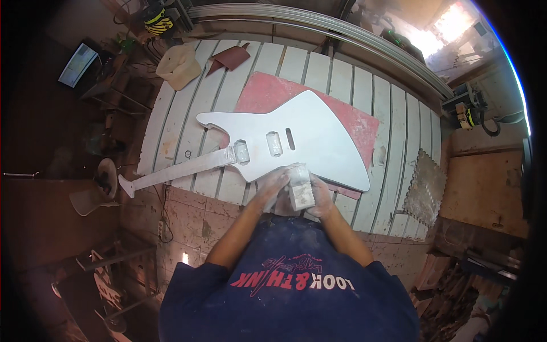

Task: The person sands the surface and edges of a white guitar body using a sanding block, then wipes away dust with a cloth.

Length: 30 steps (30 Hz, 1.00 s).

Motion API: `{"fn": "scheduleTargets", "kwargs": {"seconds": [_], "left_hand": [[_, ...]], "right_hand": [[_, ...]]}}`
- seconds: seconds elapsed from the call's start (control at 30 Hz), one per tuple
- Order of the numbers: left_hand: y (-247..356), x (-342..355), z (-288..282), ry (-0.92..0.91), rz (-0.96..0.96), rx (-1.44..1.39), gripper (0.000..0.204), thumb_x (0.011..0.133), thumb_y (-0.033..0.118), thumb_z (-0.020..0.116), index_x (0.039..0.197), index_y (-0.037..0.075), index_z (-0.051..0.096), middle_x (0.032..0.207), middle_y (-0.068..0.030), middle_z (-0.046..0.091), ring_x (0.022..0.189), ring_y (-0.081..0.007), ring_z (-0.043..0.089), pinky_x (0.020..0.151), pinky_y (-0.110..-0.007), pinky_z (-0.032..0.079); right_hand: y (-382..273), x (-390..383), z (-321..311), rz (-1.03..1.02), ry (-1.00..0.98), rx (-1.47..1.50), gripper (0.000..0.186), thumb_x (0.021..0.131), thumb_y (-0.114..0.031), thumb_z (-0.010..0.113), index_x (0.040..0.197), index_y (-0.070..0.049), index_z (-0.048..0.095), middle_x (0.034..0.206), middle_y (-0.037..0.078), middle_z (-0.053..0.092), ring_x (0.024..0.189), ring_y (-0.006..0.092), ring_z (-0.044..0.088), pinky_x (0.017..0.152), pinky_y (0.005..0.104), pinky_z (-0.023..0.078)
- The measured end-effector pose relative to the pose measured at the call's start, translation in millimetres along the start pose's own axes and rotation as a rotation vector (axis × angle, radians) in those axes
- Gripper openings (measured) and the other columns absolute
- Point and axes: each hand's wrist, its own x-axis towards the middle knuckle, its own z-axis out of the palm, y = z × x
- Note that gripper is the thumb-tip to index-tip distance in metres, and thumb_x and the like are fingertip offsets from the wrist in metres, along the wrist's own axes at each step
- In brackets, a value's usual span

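A white electric guitar body of angular shape lies face up, with pickup cavities cut in it. Its neck looks wrapped in pale masking tape and reaches left past the table's edge. At the body's near edge I hold a dusty sanding block, with a paper whose edge looks serrated over it. My left hand is closed at the block's left side, its fingers partly hidden. My right hand grips the right side. White dust coats both hands.
A pink dusty board lies under the guitar on the slatted white table. Toward the far left are a beige cap and a curled reddish-brown sheet. A metal rail spans the back. A textured mat lies at right.
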Motion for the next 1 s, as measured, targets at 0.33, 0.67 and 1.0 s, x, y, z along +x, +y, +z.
{"fn": "scheduleTargets", "kwargs": {"seconds": [0.33, 0.67, 1.0], "left_hand": [[27, -7, -7, 0.176, 0.225, -0.027, 0.05, 0.096, 0.027, 0.071, 0.136, 0.001, 0.057, 0.126, -0.008, 0.063, 0.121, -0.0151, 0.057, 0.105, -0.033, 0.046], [11, 20, -38, 0.356, 0.364, 1.799, 0.07, 0.092, 0.038, 0.07, 0.152, 0.011, 0.049, 0.125, -0.0162, 0.063, 0.115, -0.0352, 0.057, 0.101, -0.049, 0.044], [0, 40, -47, 0.333, 0.335, 1.893, 0.074, 0.096, 0.046, 0.064, 0.159, 0.015, 0.04, 0.129, -0.0154, 0.059, 0.113, -0.0348, 0.054, 0.096, -0.052, 0.043]], "right_hand": [[-8, 6, 0, 0.104, 0.154, -0.482, 0.043, 0.109, -0.04, 0.047, 0.13, -0.005, 0.062, 0.115, 0.011, 0.073, 0.099, 0.0218, 0.072, 0.083, 0.0354, 0.058], [-74, -40, -51, -0.622, 0.704, -1.326, 0.025, 0.101, -0.017, 0.059, 0.116, 0.001, 0.066, 0.112, 0.014, 0.073, 0.1, 0.0221, 0.069, 0.088, 0.0341, 0.052], [-81, -86, -96, -0.821, 1.073, -1.535, 0.015, 0.092, -0.007, 0.066, 0.104, 0.002, 0.069, 0.099, 0.017, 0.071, 0.092, 0.0266, 0.069, 0.086, 0.0368, 0.054]]}}
